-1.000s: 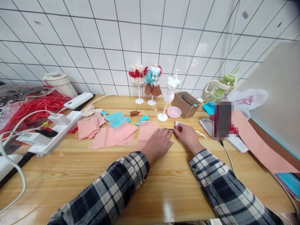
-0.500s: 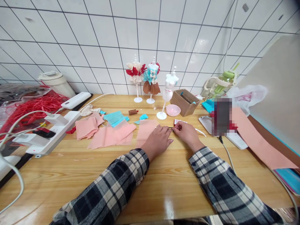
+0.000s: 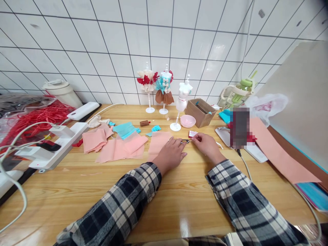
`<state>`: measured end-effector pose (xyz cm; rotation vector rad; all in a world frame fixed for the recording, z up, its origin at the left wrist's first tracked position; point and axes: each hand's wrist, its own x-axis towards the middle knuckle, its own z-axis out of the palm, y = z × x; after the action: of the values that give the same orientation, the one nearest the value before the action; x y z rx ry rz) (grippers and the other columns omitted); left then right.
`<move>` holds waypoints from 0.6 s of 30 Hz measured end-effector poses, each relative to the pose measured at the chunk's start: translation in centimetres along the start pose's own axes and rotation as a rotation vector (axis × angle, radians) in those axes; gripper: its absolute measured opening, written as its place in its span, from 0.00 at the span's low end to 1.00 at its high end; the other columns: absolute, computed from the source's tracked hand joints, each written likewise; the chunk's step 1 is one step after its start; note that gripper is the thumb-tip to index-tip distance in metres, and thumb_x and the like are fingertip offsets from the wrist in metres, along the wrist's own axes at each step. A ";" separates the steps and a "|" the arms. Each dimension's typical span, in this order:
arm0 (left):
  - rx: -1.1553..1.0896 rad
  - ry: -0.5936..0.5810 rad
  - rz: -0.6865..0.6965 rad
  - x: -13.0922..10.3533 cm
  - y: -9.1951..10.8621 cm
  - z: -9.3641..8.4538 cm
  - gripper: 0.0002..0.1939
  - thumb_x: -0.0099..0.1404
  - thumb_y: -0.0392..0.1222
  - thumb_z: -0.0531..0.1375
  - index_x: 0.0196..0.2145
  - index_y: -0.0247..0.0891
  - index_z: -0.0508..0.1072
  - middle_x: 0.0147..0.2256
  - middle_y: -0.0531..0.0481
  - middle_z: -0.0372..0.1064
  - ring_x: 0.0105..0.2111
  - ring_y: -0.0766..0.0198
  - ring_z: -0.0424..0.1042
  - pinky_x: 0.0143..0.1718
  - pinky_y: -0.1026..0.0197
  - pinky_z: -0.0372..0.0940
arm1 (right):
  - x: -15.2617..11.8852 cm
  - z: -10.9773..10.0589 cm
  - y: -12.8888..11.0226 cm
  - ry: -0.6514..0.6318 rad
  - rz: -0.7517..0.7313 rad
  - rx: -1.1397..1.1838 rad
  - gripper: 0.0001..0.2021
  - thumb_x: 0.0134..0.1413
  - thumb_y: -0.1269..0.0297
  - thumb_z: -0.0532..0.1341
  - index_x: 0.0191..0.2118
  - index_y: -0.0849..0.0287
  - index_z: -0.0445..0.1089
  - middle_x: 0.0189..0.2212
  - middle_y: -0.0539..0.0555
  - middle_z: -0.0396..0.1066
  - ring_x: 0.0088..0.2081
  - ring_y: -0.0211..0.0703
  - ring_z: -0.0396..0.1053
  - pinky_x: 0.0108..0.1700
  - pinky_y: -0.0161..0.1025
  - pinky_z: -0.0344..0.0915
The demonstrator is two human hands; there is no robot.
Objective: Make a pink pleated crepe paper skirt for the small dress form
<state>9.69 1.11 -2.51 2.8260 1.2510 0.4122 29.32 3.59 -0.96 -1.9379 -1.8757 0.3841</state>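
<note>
A wooden table (image 3: 184,194) carries pink sheets (image 3: 123,148), probably paper, and mannequin stands (image 3: 175,126).

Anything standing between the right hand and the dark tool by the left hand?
No obstacle shows in the narrow gap between the right hand and dark tool, though a thin strand would be hard to see. The small card lies beyond.

Three dress forms (image 3: 181,102) stand on the table (image 3: 164,212) at upper centre, before the tiled wall (image 3: 107,61). Right of them sits a bowl (image 3: 188,122), with a box (image 3: 201,119) behind and right of it. Paper sheets (image 3: 121,149) lie left of centre, the power strip (image 3: 66,140) farther left, a lidded cup (image 3: 63,95) at upper left, a drink bottle (image 3: 242,90) at upper right.
</note>
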 end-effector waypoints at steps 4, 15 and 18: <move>-0.039 0.017 0.014 -0.2 -0.5 0.0 0.26 0.71 0.46 0.49 0.62 0.29 0.58 0.57 0.35 0.64 0.57 0.51 0.63 0.63 0.48 0.50 | -0.3 -0.4 -0.6 0.066 -0.076 0.003 0.11 0.57 0.58 0.57 0.36 0.56 0.73 0.29 0.52 0.75 0.30 0.41 0.69 0.31 0.35 0.55; -0.195 0.248 -0.061 -2.2 -1.7 -3.5 0.21 0.72 0.38 0.46 0.59 0.30 0.61 0.56 0.38 0.66 0.56 0.58 0.63 0.59 0.53 0.58 | -0.8 -0.6 -1.3 0.210 -0.198 0.004 0.11 0.58 0.65 0.54 0.44 0.57 0.70 0.29 0.51 0.73 0.31 0.42 0.69 0.32 0.36 0.56; -0.222 0.256 -0.113 -5.3 -4.1 -5.0 0.15 0.71 0.39 0.49 0.44 0.35 0.74 0.44 0.43 0.73 0.46 0.58 0.69 0.51 0.54 0.64 | -1.2 -1.1 -1.7 0.244 -0.240 0.007 0.11 0.59 0.65 0.54 0.44 0.58 0.70 0.32 0.53 0.73 0.33 0.43 0.69 0.34 0.36 0.58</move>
<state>2.04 -0.35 0.61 2.5646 1.3028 0.8703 28.26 2.32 0.73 -1.6450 -1.9098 0.0774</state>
